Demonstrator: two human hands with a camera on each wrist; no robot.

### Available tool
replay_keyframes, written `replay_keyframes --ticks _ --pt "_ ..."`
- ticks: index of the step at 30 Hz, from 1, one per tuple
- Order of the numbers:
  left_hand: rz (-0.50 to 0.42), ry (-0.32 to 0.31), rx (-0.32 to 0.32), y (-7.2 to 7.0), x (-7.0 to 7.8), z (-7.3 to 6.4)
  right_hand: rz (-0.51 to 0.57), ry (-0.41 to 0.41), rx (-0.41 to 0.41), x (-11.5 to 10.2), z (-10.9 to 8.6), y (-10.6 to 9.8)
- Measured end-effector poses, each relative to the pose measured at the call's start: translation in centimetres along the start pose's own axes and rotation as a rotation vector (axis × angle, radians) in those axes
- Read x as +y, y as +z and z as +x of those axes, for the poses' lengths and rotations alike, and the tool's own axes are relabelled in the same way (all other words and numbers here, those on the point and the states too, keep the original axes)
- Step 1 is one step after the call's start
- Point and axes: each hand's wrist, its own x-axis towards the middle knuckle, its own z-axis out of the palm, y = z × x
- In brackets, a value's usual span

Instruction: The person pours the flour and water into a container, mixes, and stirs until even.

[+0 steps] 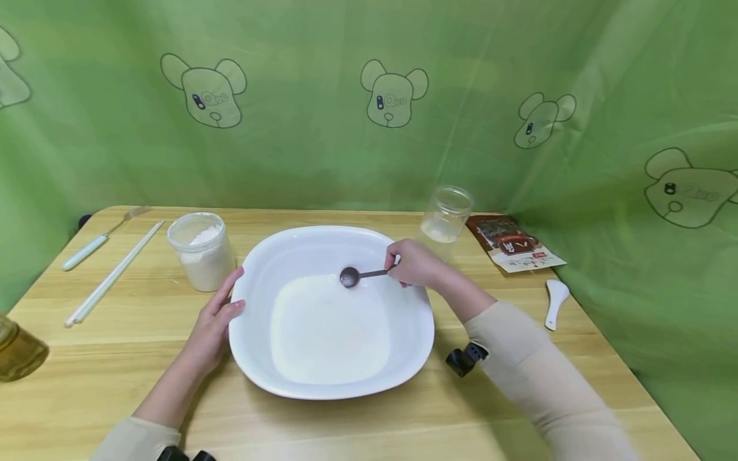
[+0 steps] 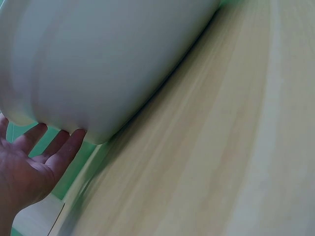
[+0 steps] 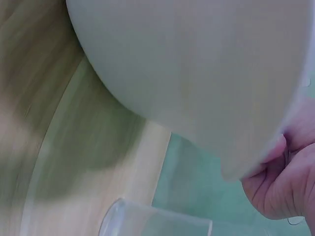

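Note:
A white basin [image 1: 403, 358] with liquid lying across its floor stands in the middle of the table. My right hand [image 1: 416, 262] pinches the handle of a small dark measuring spoon [image 1: 349, 277] over the basin's far right part. The spoon's round bowl points left, inside the basin. In the right wrist view the fingers [image 3: 268, 169] are bent beside the basin's rim, and the spoon is hidden there. My left hand [image 1: 212, 323] rests against the basin's left side, its fairly straight fingers [image 2: 69, 147] touching the outer wall.
A jar of white powder [image 1: 204, 266] stands left of the basin, beside chopsticks [image 1: 115, 275] and a pale-handled fork [image 1: 86, 251]. Behind my right hand is a clear jar [image 1: 446, 214]; farther right lie a red-brown packet [image 1: 510, 243] and white spoon [image 1: 555, 304]. An amber glass container [image 1: 20, 352] sits left.

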Motion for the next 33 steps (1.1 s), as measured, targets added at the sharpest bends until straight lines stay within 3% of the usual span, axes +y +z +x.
replay_keyframes --ticks 10,18,28,33 --pt "0.007 0.006 0.004 -0.1 -0.2 0.0 0.257 0.040 -0.057 -2.1 2.4 2.9" --pt "0.008 0.011 -0.001 0.0 -0.2 0.0 0.230 0.020 -0.186 -3.2 1.4 3.6" --pt "0.014 0.005 0.003 0.0 -0.2 0.0 0.133 0.030 -0.061 -0.4 0.2 0.8" --pt "0.014 0.009 0.003 0.0 -0.1 0.0 0.179 0.057 -0.035 -0.7 0.9 0.9"
